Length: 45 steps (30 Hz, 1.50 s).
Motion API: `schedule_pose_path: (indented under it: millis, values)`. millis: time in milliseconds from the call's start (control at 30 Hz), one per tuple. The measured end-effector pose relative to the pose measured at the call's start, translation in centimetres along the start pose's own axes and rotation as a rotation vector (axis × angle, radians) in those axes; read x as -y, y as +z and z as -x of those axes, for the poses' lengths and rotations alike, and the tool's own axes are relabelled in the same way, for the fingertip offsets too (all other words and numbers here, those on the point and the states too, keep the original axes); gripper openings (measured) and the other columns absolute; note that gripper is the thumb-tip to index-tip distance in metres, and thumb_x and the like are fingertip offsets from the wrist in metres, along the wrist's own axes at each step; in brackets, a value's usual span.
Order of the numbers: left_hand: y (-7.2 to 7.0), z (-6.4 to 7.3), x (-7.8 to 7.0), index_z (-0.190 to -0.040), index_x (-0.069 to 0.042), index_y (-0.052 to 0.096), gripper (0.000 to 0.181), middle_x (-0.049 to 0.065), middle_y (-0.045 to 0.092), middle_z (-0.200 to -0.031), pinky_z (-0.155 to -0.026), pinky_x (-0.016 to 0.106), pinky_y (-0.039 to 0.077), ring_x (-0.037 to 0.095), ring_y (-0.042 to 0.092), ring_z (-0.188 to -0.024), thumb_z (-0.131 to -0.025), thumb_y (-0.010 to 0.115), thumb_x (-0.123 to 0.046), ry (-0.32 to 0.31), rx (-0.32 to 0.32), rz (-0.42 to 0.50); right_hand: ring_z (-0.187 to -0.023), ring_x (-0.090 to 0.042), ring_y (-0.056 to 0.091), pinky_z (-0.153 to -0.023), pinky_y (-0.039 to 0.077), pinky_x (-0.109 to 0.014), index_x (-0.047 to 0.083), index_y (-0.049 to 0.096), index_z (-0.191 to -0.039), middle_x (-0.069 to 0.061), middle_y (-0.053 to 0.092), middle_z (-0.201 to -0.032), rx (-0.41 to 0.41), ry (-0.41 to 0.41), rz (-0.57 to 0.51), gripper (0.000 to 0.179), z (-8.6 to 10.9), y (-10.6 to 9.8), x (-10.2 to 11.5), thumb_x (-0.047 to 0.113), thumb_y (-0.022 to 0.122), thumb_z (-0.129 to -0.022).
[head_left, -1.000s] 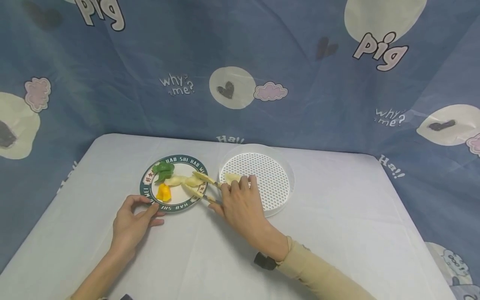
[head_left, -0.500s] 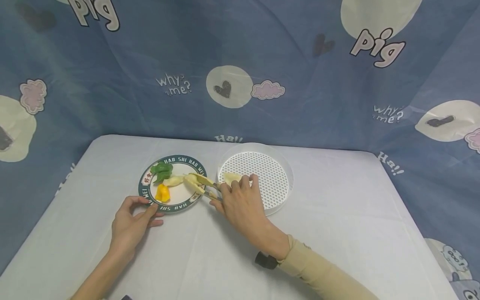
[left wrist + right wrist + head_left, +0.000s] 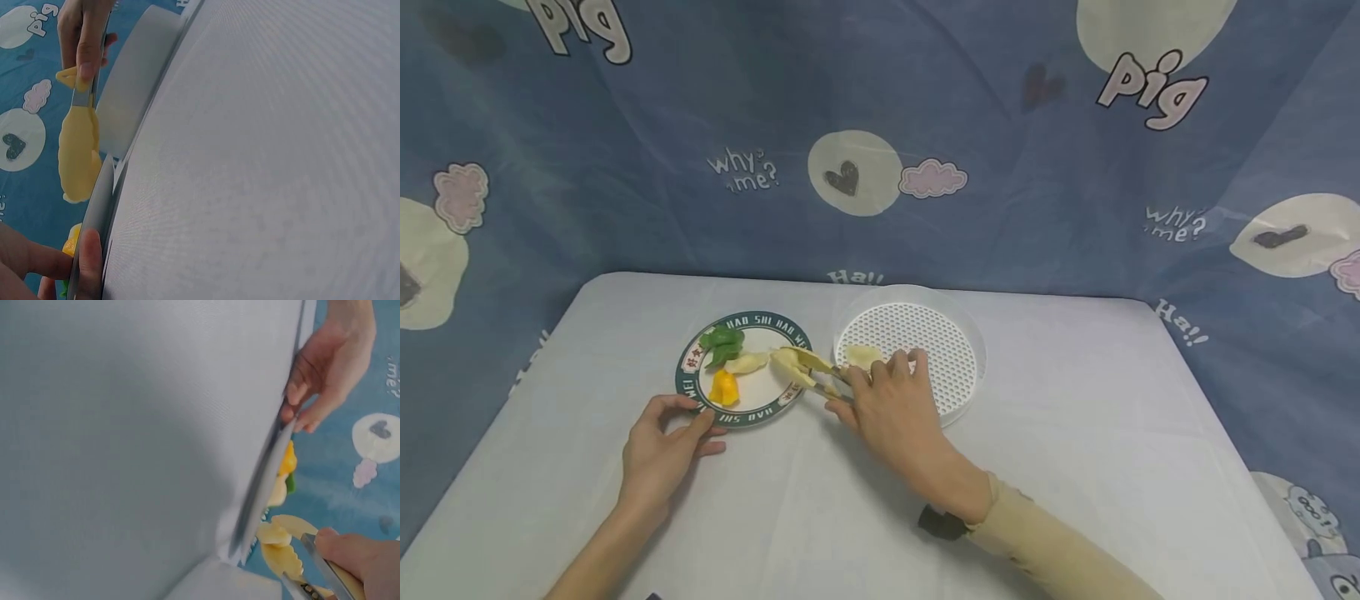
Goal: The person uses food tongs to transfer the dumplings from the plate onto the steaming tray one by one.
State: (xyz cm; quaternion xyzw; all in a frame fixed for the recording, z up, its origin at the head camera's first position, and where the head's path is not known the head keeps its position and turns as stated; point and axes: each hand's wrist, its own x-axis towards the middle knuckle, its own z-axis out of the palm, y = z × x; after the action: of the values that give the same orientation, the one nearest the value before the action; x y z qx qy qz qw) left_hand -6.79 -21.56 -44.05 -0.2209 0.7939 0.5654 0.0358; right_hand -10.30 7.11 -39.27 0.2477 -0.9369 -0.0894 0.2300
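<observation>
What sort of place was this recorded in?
Probably an indoor filming setup, though the wider room is out of view: a blue printed backdrop behind a white-covered table, plus a plate and a perforated tray.

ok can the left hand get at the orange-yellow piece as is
Probably yes: the left hand grips the plate by its near rim, close to the orange-yellow piece; nothing blocks the way, but it would likely have to let go.

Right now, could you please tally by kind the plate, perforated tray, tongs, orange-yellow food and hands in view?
Plate: 1
Perforated tray: 1
Tongs: 1
Orange-yellow food piece: 1
Left hand and right hand: 2
Total: 6
</observation>
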Motion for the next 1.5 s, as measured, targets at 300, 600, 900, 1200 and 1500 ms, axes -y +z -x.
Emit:
schedule_pose_path:
  millis: [300, 600, 900, 1200, 1500]
  values:
    - [0.2, 0.1, 0.0, -0.143, 0.002, 0.043, 0.040, 0.028, 0.051, -0.150, -0.076, 0.022, 0.071, 0.000, 0.077, -0.074, -0.110, 0.060, -0.014, 0.010, -0.010, 0.006, -0.090, -0.034, 0.070, -0.096, 0.052, -0.053, 0.017, 0.065, -0.100, -0.002, 0.069, -0.077, -0.008, 0.049, -0.041, 0.053, 0.7, -1.2, -1.7, 0.070, 0.056, -0.103]
    - [0.1, 0.1, 0.0, -0.143, 0.002, 0.042, 0.040, 0.029, 0.050, -0.150, -0.076, 0.022, 0.071, 0.001, 0.078, -0.073, -0.110, 0.060, -0.014, 0.009, -0.008, 0.007, -0.087, -0.037, 0.070, -0.092, 0.054, -0.055, 0.016, 0.068, -0.100, -0.005, 0.067, -0.074, -0.033, 0.063, -0.039, 0.053, 1.2, -1.7, -3.0, 0.068, 0.058, -0.102]
    - [0.1, 0.0, 0.2, -0.144, 0.002, 0.042, 0.042, 0.028, 0.051, -0.150, -0.076, 0.023, 0.071, 0.001, 0.078, -0.073, -0.110, 0.061, -0.014, 0.016, -0.005, 0.004, -0.092, -0.037, 0.072, -0.094, 0.052, -0.056, 0.016, 0.071, -0.112, -0.007, 0.072, -0.080, -0.026, 0.092, -0.052, 0.052, 1.6, -2.2, -4.4, 0.065, 0.058, -0.104]
    - [-0.1, 0.1, 0.2, -0.145, 0.002, 0.043, 0.043, 0.031, 0.060, -0.141, -0.076, 0.021, 0.070, 0.003, 0.079, -0.074, -0.110, 0.061, -0.015, 0.019, 0.002, -0.027, -0.090, -0.039, 0.072, -0.088, 0.053, -0.054, 0.017, 0.074, -0.120, -0.009, 0.073, -0.081, -0.030, 0.134, -0.036, 0.052, 1.5, -2.2, -6.1, 0.065, 0.059, -0.104]
    - [-0.1, 0.1, 0.0, -0.143, 0.001, 0.043, 0.043, 0.030, 0.053, -0.151, -0.077, 0.020, 0.070, 0.003, 0.079, -0.073, -0.109, 0.062, -0.016, 0.004, 0.002, -0.018, -0.087, -0.040, 0.072, -0.089, 0.053, -0.055, 0.018, 0.075, -0.127, -0.011, 0.074, -0.084, -0.023, 0.175, -0.053, 0.053, 1.8, -1.9, -6.9, 0.064, 0.058, -0.105]
